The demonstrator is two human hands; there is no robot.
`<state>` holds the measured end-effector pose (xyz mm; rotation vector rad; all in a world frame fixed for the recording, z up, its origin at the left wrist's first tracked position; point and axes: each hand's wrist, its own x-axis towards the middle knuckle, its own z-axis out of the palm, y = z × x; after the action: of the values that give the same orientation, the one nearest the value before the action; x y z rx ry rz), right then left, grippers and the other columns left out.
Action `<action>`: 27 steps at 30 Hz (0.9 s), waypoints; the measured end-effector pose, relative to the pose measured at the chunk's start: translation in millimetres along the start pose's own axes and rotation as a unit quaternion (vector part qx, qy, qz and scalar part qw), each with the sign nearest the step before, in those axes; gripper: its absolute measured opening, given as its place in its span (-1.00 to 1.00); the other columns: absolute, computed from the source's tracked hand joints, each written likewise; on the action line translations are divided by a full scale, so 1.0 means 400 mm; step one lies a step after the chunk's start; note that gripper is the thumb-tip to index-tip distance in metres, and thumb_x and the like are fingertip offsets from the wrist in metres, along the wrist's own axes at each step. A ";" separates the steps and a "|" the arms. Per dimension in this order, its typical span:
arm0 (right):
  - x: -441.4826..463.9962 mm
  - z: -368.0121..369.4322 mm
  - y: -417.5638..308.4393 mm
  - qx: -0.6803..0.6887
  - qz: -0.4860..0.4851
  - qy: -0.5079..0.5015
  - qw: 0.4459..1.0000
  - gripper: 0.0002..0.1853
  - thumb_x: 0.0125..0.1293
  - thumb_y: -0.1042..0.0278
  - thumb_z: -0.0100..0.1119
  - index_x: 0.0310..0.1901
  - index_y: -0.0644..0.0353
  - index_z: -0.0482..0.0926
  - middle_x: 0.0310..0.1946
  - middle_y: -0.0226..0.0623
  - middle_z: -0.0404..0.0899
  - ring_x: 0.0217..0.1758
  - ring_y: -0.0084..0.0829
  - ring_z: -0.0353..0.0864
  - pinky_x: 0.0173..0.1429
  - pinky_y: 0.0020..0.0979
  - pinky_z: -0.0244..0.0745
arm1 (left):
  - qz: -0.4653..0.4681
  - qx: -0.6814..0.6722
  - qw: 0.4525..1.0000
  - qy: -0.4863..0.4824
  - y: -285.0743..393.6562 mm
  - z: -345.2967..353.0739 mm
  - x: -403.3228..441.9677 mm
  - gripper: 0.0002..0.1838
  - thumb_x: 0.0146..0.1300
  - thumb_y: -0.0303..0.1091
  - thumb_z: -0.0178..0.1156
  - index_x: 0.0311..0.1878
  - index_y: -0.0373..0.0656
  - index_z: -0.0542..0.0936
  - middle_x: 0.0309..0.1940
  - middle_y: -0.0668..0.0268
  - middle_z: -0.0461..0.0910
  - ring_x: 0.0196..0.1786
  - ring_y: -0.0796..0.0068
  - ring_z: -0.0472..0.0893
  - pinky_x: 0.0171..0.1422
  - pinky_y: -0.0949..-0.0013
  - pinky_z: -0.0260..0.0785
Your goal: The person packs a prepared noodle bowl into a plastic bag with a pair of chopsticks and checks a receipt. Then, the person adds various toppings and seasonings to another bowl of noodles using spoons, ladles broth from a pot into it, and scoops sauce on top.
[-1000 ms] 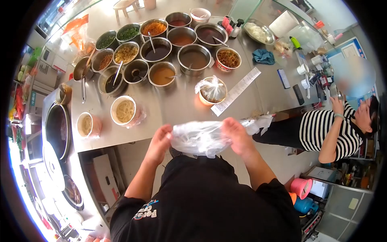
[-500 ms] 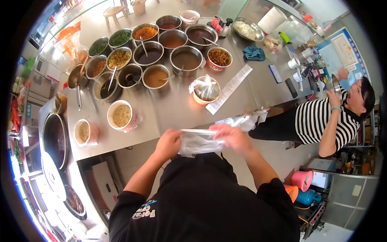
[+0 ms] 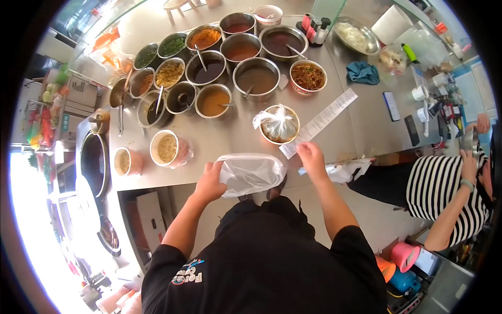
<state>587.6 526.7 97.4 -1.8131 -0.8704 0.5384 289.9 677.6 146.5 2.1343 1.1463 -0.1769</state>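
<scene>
My left hand (image 3: 210, 183) is closed on the rim of a clear plastic bag (image 3: 251, 175), which hangs with its mouth spread wide in front of the counter edge. My right hand (image 3: 312, 161) is off the bag, fingers slightly bent and apart, beside the lower end of a long paper receipt (image 3: 324, 120). Whether the fingertips touch the paper cannot be made out. Just beyond that hand stands a takeaway bowl (image 3: 265, 137) with a knotted clear bag of food (image 3: 280, 125) on top. Two paper tubs of noodles, a larger one (image 3: 168, 148) and a smaller one (image 3: 127, 161), stand to the left.
Several steel pots of sauces and toppings (image 3: 256, 78) fill the back of the counter (image 3: 225, 138). A bowl of chopped topping (image 3: 308, 77), a blue cloth (image 3: 363, 73) and a phone (image 3: 391, 106) lie to the right. A person in a striped top (image 3: 439, 180) holds a metal bowl there.
The bag has gone from gathered between both hands to spread open in my left hand. My right hand has let go and moved forward to the receipt and bowl. The view has shifted.
</scene>
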 end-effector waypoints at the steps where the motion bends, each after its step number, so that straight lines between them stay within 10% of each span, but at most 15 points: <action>1: 0.039 0.013 0.002 0.121 0.123 -0.028 0.985 -0.83 0.30 0.30 0.26 -0.29 0.25 0.59 -0.35 -0.32 0.57 -0.29 -0.45 0.56 -0.19 -0.44 0.48 | -0.014 -0.011 1.000 0.004 -0.002 -0.019 0.001 -0.23 -0.11 -0.47 0.14 0.32 -0.16 0.28 0.18 -0.09 0.33 0.13 -0.20 0.47 0.21 0.02 0.39; 2: 0.065 0.029 0.000 0.237 0.243 -0.059 0.939 -0.82 0.30 0.30 0.26 -0.34 0.24 0.58 -0.41 -0.40 0.56 -0.35 -0.53 0.54 -0.24 -0.47 0.46 | -0.021 -0.004 1.000 0.010 -0.011 -0.031 0.005 -0.23 -0.11 -0.47 0.14 0.32 -0.16 0.28 0.18 -0.09 0.33 0.13 -0.20 0.47 0.21 0.02 0.39; 11: 0.101 0.057 -0.014 0.424 0.303 -0.004 0.854 -0.96 0.21 0.53 0.17 -0.37 0.27 0.52 -0.33 -0.31 0.56 -0.26 -0.47 0.59 -0.05 -0.44 0.58 | -0.052 -0.018 0.997 0.048 -0.077 -0.044 0.053 -0.16 -0.12 -0.46 0.14 0.39 -0.08 0.24 0.20 -0.07 0.33 0.19 -0.16 0.44 0.25 0.06 0.36; 21: 0.046 -0.005 -0.300 0.445 0.267 -0.110 0.848 -0.75 0.25 0.57 0.11 -0.03 0.37 0.56 -0.14 -0.27 0.62 -0.09 -0.39 0.64 0.08 -0.33 0.59 | -0.038 -0.039 0.998 0.022 0.010 0.023 0.170 -0.19 -0.06 -0.49 0.10 0.39 -0.02 0.23 0.16 -0.06 0.36 0.16 -0.13 0.49 0.20 0.03 0.41; 27: -0.034 0.135 -0.157 0.421 0.322 -0.141 0.836 -0.81 0.26 0.54 0.13 -0.10 0.34 0.58 -0.12 -0.24 0.63 -0.05 -0.39 0.63 0.10 -0.33 0.58 | -0.055 -0.030 0.998 -0.005 0.003 0.022 0.188 -0.25 0.02 -0.43 0.13 0.38 0.09 0.26 0.17 -0.03 0.38 0.18 -0.10 0.49 0.20 0.03 0.41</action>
<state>521.1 563.2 133.9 -1.1512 -0.0844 1.3981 337.5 722.9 108.9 2.0181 1.2496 -0.2002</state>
